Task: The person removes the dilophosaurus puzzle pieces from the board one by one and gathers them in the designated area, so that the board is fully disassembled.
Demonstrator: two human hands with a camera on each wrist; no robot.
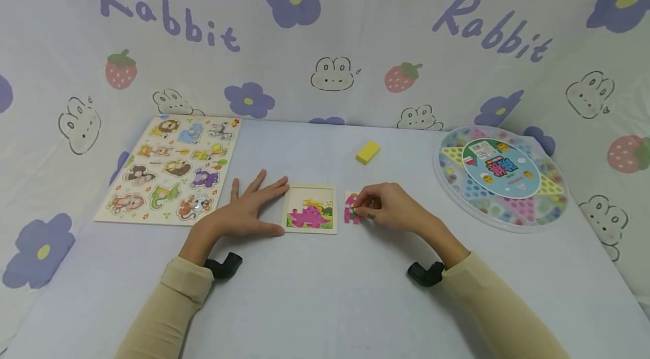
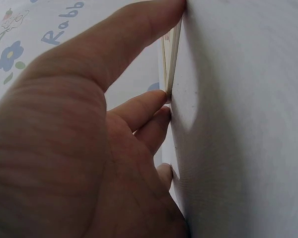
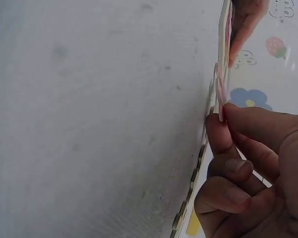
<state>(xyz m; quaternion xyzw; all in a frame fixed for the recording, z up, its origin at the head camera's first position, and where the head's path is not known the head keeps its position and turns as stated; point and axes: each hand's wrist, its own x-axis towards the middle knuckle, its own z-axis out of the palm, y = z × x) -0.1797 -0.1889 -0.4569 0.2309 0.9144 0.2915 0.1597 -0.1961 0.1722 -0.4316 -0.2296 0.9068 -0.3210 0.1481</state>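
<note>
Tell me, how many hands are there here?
2: the left hand touches the small puzzle tray; the right hand pinches a puzzle piece.

An animal board [image 1: 172, 164], round game set [image 1: 503, 178] and rabbit-print cloth [image 1: 355, 26] suggest a tabletop play area [image 1: 315, 297].

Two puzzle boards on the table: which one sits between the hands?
The small, square dinosaur jigsaw tray, between the left hand and right hand; the larger animal puzzle board lies off to the left.
</note>
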